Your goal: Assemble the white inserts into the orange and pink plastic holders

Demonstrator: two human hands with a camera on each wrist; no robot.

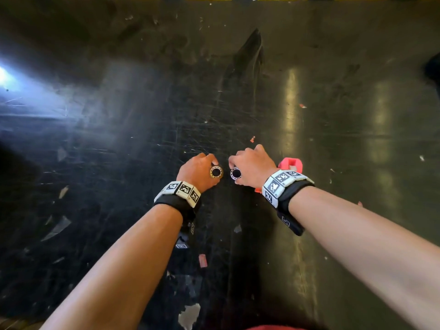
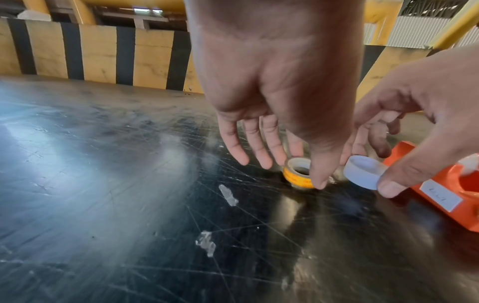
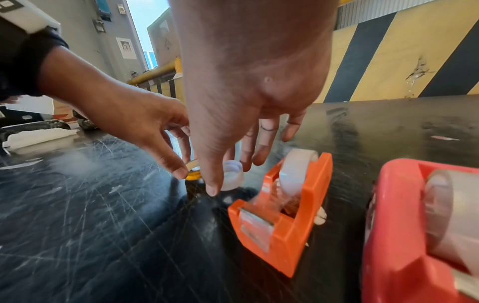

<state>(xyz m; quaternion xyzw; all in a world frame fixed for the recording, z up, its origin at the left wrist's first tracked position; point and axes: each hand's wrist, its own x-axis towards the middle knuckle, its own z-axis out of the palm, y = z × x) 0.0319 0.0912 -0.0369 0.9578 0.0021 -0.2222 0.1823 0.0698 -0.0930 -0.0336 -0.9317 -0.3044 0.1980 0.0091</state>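
Note:
My left hand (image 1: 215, 168) pinches a yellow tape roll (image 2: 298, 178) between thumb and fingers, low over the black table; whether the roll touches the surface I cannot tell. Just to its right, my right hand (image 1: 234, 169) pinches a white round insert (image 2: 362, 172) between thumb and fingertips, slightly above the table. The two rings (image 1: 216, 172) (image 1: 235, 173) sit side by side, a small gap apart. An orange holder (image 3: 285, 217) with a clear tape roll stands right of the insert. A pink holder (image 3: 414, 235), also carrying a roll, stands further right, partly hidden behind my right wrist in the head view.
The black table (image 1: 142, 139) is scratched and dotted with tape scraps (image 1: 202, 260). A yellow and black striped barrier (image 2: 103, 57) runs along its far edge. A dark object (image 1: 433, 67) lies at the far right edge.

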